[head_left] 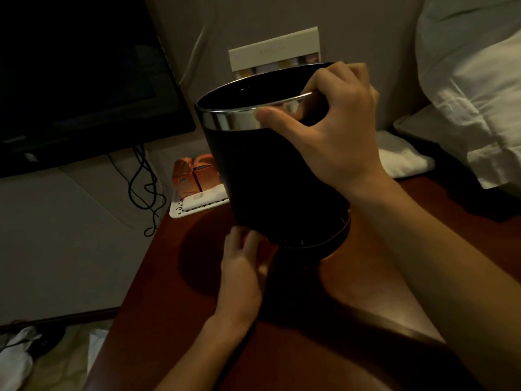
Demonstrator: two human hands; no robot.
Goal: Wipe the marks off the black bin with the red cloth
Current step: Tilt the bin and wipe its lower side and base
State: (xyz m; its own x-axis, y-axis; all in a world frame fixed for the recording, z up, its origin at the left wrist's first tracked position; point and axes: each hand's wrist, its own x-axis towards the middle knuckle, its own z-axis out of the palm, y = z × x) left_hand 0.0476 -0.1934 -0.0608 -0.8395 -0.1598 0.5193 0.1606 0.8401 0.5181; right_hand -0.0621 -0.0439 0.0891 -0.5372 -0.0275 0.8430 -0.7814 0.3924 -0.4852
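The black bin (270, 176), with a shiny silver band round its rim, is tilted to the left on the reddish-brown table (375, 277). My right hand (332, 131) grips its rim, thumb on the silver band and fingers over the edge. My left hand (244, 263) is at the bin's lower left side near the base, fingers curled. A small patch of red, apparently the red cloth (245, 239), shows between those fingers; most of it is hidden in the dim light.
A dark screen (84, 80) with hanging cables stands at the left. Behind the bin a white tray (197, 206) holds orange boxes (191, 173), and a white card box (275, 52) leans on the wall. White pillows (473, 80) lie at the right.
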